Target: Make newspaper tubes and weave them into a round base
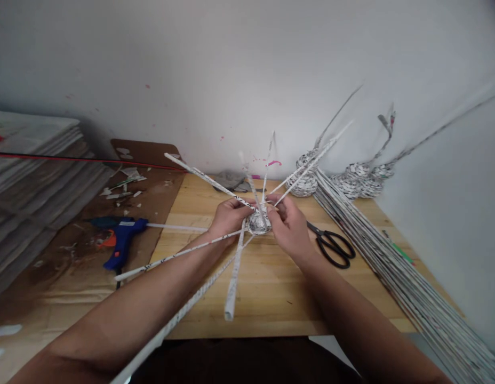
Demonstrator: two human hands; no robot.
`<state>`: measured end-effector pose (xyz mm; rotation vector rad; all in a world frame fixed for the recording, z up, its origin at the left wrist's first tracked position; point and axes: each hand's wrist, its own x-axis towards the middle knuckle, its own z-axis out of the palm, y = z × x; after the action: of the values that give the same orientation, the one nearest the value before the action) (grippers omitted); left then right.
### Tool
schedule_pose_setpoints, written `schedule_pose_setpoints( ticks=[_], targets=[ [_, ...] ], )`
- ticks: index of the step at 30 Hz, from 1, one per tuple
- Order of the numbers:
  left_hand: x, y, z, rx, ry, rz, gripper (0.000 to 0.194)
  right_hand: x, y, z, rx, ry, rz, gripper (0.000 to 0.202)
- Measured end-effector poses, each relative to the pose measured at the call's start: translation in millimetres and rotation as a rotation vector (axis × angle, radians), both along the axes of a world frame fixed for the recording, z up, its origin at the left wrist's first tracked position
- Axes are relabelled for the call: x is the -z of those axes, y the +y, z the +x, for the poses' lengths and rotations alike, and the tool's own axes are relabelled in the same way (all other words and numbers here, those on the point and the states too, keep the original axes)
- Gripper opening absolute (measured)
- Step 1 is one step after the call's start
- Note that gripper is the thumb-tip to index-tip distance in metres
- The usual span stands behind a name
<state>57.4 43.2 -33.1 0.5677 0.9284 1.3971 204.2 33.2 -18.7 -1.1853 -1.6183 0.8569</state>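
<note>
Between my two hands, over the wooden table, is a small round piece woven from rolled newspaper (258,223). Several paper tubes (207,178) fan out from it on all sides, some upward and some toward me. My left hand (230,216) is closed around its left side, thumb at the rim. On the right side my right hand (285,221) pinches at the rim, where a tube bends near the fingertips. Fingers behind the woven piece are partly hidden.
Black-handled scissors (335,248) lie right of my hand, beside a long bundle of paper tubes (371,250). Woven paper balls (301,181) stand by the wall. Leftward, a blue glue gun (125,240) rests on cardboard (151,197) with paper scraps, near stacked newspapers (35,176).
</note>
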Motion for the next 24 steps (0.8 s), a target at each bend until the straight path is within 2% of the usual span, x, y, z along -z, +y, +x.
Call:
schedule_pose_setpoints(
  ticks=[6, 11, 17, 21, 24],
  targets=[
    [-0.6, 1, 0, 0.045, 0.026, -0.009, 0.038, -0.4, -1, -1, -0.011, 0.055, -0.027, 0.026],
    [-3.9, 1, 0, -0.021, 0.034, -0.005, 0.040, -1.1, -3, -4, -0.005, 0.163, -0.044, 0.025],
    [-3.4, 3, -4, -0.068, 0.083, 0.023, 0.040, -5.5, -12, -11, -0.116, 0.294, -0.003, 0.027],
    [-1.0, 4, -8, -0.072, 0.130, 0.038, 0.037, -1.7, -12, -13, -0.155, 0.251, -0.096, 0.046],
    [0.8, 5, -10, -0.101, 0.200, 0.056, 0.032, 3.1, -10, -14, -0.159, 0.199, -0.182, 0.044]
  ],
)
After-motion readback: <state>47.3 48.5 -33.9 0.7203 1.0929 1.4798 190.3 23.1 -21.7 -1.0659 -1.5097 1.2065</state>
